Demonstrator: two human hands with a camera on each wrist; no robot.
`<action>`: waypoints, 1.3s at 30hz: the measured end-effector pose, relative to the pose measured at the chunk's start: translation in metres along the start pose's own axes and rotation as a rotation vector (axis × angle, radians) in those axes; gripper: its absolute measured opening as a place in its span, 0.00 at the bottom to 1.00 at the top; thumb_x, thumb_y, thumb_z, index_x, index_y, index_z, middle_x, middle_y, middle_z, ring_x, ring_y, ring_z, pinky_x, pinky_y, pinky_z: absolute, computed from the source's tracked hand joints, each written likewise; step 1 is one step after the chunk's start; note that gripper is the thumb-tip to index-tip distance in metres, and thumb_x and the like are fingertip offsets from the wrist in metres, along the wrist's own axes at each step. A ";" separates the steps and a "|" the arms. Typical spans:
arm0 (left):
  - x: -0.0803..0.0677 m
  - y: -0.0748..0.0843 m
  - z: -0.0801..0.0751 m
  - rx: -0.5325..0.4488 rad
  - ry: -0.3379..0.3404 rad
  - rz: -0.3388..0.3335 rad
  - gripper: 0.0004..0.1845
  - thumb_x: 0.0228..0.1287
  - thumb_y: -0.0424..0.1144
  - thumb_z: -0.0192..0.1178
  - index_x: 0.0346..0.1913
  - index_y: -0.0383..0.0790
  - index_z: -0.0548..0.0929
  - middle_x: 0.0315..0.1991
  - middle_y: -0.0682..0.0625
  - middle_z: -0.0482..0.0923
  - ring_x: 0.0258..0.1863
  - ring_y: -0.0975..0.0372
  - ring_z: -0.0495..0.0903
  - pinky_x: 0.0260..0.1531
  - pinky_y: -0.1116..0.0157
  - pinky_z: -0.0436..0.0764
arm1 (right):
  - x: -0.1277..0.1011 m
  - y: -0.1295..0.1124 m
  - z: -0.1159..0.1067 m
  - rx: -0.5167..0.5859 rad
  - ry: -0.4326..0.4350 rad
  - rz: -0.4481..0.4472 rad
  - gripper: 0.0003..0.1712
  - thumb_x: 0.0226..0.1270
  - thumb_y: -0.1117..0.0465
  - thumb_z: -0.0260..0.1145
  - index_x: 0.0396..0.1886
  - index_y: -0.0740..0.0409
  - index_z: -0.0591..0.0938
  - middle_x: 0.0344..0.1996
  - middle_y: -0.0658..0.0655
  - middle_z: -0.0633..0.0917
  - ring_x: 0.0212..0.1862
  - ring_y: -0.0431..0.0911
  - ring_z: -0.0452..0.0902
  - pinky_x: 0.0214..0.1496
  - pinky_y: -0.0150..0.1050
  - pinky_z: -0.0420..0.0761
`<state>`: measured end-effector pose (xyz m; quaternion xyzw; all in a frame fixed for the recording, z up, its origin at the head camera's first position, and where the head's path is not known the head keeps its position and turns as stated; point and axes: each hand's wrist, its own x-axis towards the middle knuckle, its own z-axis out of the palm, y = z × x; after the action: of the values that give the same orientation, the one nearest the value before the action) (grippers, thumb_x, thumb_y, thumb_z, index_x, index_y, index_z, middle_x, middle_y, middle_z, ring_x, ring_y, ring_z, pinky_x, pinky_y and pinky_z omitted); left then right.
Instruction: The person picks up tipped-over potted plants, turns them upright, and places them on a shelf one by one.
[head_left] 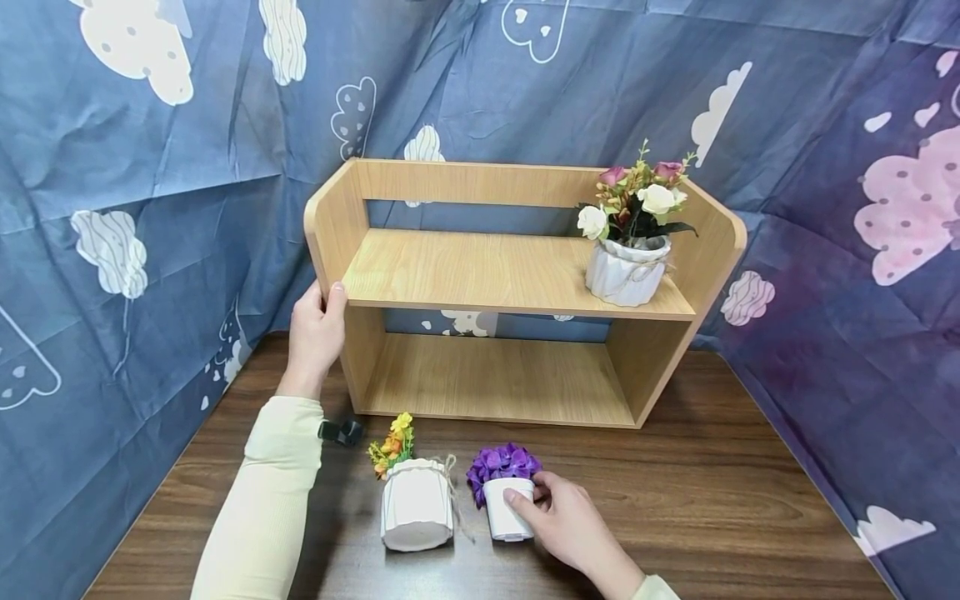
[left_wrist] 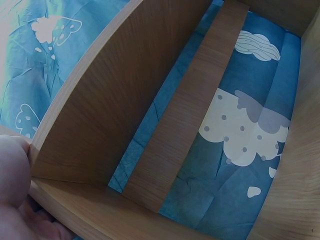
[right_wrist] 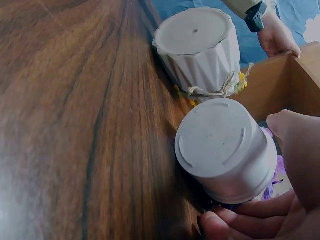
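My left hand (head_left: 317, 333) grips the left side panel of a two-tier wooden shelf (head_left: 480, 267), thumb at its front edge near the middle board. On the dark table, my right hand (head_left: 570, 521) holds a small white flower pot (head_left: 510, 508) with purple flowers (head_left: 504, 467). The pot lies tipped over, its base toward me; my thumb is on its side, and fingers curl by the rim in the right wrist view. Left of it lies a larger white fluted pot (head_left: 416, 508) with yellow and orange flowers (head_left: 393, 446) and a twine bow, also on its side.
A white pot (head_left: 628, 271) with pink and white roses stands upright at the right end of the shelf's upper board. Blue cloth (head_left: 225, 150) with cloud prints hangs behind and at both sides. The wooden table (head_left: 712, 500) extends in front of the shelf.
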<state>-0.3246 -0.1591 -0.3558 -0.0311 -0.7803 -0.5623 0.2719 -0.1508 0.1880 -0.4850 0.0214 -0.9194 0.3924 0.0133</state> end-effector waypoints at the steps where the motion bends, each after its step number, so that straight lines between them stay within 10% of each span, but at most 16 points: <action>1: 0.000 0.000 0.000 0.000 0.002 0.000 0.23 0.84 0.44 0.49 0.67 0.31 0.82 0.64 0.32 0.83 0.59 0.47 0.80 0.66 0.49 0.76 | 0.000 -0.001 0.001 -0.003 -0.004 -0.005 0.32 0.67 0.43 0.77 0.52 0.68 0.86 0.30 0.49 0.86 0.31 0.36 0.77 0.37 0.33 0.79; 13: 0.000 -0.001 0.000 -0.006 -0.002 -0.003 0.24 0.84 0.44 0.49 0.68 0.32 0.82 0.65 0.32 0.83 0.60 0.48 0.81 0.67 0.49 0.76 | 0.002 -0.006 0.005 -0.030 -0.025 -0.033 0.22 0.66 0.41 0.76 0.29 0.53 0.81 0.20 0.45 0.77 0.23 0.37 0.69 0.26 0.33 0.69; 39: -0.001 0.001 0.000 -0.008 -0.008 -0.006 0.25 0.84 0.45 0.48 0.70 0.33 0.81 0.67 0.33 0.82 0.62 0.48 0.80 0.68 0.48 0.76 | 0.002 0.002 0.000 0.133 0.043 0.030 0.34 0.63 0.49 0.81 0.58 0.72 0.85 0.29 0.49 0.82 0.32 0.37 0.75 0.37 0.31 0.79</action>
<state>-0.3233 -0.1584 -0.3556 -0.0322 -0.7791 -0.5663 0.2670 -0.1529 0.1888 -0.4862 -0.0001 -0.8910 0.4533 0.0256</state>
